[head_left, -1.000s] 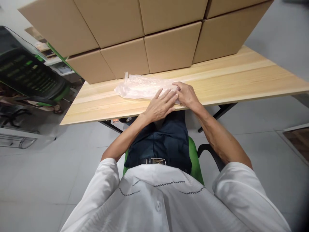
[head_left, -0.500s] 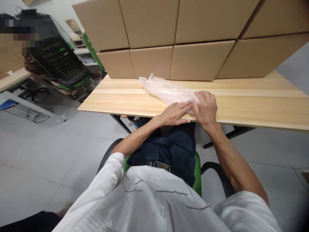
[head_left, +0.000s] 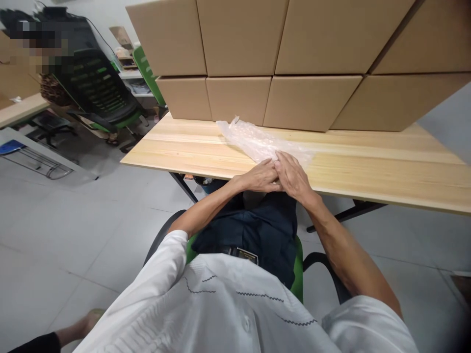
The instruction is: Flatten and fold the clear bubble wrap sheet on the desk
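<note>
A crumpled, translucent plastic bag (head_left: 253,139) lies flat on the light wooden table (head_left: 176,144), slanting toward the table's front edge. My left hand (head_left: 261,176) rests at the bag's near edge, by the front of the table, with its fingers partly under my right hand. My right hand (head_left: 292,176) touches the left one, its fingers over the left fingertips and the near edge of the bag. Whether either hand pinches the plastic is hidden where the fingers overlap.
Two rows of brown cardboard boxes (head_left: 239,39) stand along the table's back. At the far left a person sits on a black and green chair (head_left: 97,88) by another table (head_left: 24,110). A bare foot (head_left: 86,321) shows at lower left.
My right hand has moved left off the bag's right end and onto my left fingertips. My left hand has shifted slightly left. The view has tilted a little.
</note>
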`<state>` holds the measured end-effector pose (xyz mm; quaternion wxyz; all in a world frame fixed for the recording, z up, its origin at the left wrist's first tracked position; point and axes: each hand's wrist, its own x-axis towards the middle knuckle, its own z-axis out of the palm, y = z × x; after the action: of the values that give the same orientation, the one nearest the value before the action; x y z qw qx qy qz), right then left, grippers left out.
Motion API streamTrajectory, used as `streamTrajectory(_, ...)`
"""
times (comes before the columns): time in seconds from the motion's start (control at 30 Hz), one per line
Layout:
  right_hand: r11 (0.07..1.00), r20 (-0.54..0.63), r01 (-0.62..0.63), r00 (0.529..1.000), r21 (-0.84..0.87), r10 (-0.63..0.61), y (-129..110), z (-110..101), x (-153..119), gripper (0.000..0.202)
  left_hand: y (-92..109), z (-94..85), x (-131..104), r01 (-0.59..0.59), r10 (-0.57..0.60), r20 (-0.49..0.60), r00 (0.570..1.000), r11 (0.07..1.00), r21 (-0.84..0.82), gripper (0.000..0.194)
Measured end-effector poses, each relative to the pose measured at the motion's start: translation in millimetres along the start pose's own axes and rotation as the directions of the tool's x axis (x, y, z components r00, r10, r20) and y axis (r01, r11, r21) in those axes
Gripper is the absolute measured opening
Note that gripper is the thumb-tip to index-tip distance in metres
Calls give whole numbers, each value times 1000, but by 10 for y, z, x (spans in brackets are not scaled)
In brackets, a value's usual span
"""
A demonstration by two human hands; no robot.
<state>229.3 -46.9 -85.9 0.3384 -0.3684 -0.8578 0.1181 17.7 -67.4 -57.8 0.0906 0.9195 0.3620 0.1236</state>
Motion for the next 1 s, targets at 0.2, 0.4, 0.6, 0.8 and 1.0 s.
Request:
streamTrajectory(0.2, 996, 61, -15, 998, -89, 20, -39, 9, 1, 99, -224, -197, -146, 79, -67, 59, 996, 966, -244, 84)
streamTrajectory(0.4, 971, 55, 21, 998, -238, -8, -30, 54, -21, 76, -621, -406, -432, 315, -306, 122, 944, 947, -65, 103)
streamTrajectory(0.6, 969, 82, 75, 995, -237, -57, 42, -19, -28, 63, -1235, -647, -738, 512, -518, -130, 846, 856, -76, 88)
streamTrajectory(0.8, 968, 150, 108, 986, -226, -75, 398, -217, -98, 64, -1589, -919, -1155, 569, -695, -342, 632, 716, -404, 90)
streamTrajectory(1.0, 973, 164, 92, 985, -213, -57, 600, -345, -111, 65, -1261, -898, -1389, 458, -787, -353, 505, 592, -663, 43)
